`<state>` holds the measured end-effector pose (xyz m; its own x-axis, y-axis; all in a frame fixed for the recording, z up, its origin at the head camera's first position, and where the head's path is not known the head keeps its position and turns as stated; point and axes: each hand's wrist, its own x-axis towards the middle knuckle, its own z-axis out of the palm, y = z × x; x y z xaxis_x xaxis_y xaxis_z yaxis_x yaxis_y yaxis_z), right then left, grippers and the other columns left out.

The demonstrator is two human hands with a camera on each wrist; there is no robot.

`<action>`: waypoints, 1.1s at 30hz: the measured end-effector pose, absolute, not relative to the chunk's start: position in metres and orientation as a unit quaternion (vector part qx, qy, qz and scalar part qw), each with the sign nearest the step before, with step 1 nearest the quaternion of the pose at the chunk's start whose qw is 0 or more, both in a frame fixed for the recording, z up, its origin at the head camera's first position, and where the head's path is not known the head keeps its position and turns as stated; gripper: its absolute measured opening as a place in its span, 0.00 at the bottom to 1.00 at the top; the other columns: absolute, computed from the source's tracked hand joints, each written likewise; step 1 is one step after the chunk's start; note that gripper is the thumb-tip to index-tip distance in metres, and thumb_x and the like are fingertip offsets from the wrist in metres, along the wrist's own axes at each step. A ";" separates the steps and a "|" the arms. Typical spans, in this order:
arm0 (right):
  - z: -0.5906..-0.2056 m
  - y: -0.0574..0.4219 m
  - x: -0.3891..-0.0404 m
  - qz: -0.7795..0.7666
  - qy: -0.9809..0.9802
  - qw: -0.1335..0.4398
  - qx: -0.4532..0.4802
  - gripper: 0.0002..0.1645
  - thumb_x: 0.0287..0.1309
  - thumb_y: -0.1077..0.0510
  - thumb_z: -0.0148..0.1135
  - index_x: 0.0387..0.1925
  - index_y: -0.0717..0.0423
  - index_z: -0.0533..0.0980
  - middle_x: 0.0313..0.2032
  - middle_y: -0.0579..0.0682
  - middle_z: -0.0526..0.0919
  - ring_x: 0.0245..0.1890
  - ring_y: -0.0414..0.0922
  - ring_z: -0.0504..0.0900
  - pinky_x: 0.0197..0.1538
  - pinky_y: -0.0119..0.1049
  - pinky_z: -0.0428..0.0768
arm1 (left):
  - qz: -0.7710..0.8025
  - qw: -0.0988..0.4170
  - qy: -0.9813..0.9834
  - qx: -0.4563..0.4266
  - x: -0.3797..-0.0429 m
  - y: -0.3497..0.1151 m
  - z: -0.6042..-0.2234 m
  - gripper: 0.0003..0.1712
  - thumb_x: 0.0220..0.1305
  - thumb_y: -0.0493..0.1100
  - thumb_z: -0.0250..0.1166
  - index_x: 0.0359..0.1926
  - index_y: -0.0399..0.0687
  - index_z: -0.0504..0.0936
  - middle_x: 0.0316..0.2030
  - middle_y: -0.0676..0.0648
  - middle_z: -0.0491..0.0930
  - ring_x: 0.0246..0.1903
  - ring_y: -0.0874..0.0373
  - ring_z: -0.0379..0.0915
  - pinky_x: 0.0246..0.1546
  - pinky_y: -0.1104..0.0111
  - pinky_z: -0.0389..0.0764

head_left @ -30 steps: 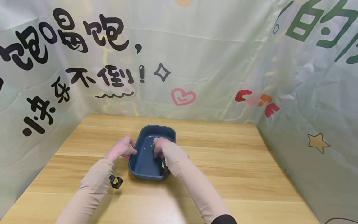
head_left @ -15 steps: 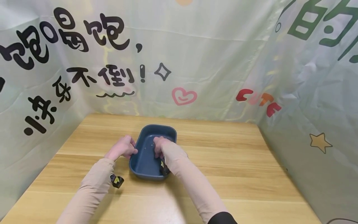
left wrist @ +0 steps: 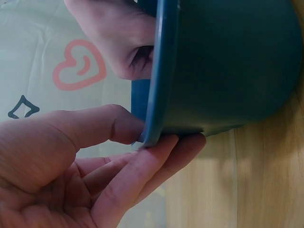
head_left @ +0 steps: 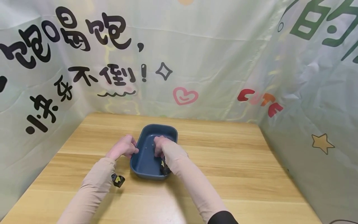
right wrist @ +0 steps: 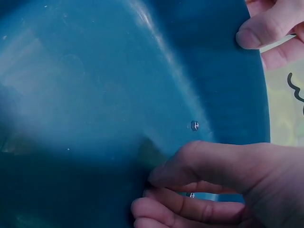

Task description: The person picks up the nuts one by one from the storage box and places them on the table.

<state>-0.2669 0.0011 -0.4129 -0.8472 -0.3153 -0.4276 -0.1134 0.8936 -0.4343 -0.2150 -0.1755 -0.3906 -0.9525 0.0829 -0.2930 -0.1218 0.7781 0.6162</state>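
Observation:
A dark blue tub (head_left: 149,168) with rounded corners stands on the wooden table. My left hand (head_left: 125,147) pinches its left rim, thumb inside and fingers against the outer wall, as the left wrist view shows closely. Down inside the tub is my right hand (right wrist: 213,178), its thumb tip close to its bent fingertips near the floor. Whether something small lies between those tips is hidden. Two tiny shiny metal pieces lie in the tub: one metal piece (right wrist: 194,125) beside the right thumb, another metal piece (right wrist: 191,195) partly seen between thumb and fingers. Their exact kind is too small to tell.
The wooden table (head_left: 223,161) reaches to printed cloth walls (head_left: 218,62) at the back and both sides. A black and yellow wrist device (head_left: 118,180) hangs under the left wrist. A dark cable (head_left: 339,221) shows at the lower right.
The whole head view has shifted slightly. Both hands keep their places at the tub, and the metal pieces in it have not visibly moved.

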 end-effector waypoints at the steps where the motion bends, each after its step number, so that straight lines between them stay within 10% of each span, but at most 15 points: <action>1: -0.413 0.001 -0.267 -0.199 0.940 0.253 -0.113 0.16 0.45 0.70 0.75 0.36 0.61 0.77 0.28 0.57 0.81 0.16 0.45 0.82 0.20 0.33 0.85 | 0.333 0.154 0.930 -0.009 -0.215 -0.176 -0.390 0.15 0.54 0.31 0.66 0.43 0.27 0.76 0.37 0.33 0.80 0.21 0.56 0.82 0.25 0.69 0.88; 33: -0.419 -0.002 -0.274 -0.213 0.952 0.174 -0.137 0.11 0.47 0.65 0.77 0.27 0.57 0.79 0.21 0.50 0.79 0.15 0.42 0.77 0.19 0.30 0.78 | 0.344 0.160 0.925 0.002 -0.216 -0.177 -0.390 0.14 0.56 0.31 0.66 0.43 0.26 0.77 0.42 0.31 0.80 0.27 0.53 0.83 0.28 0.66 0.90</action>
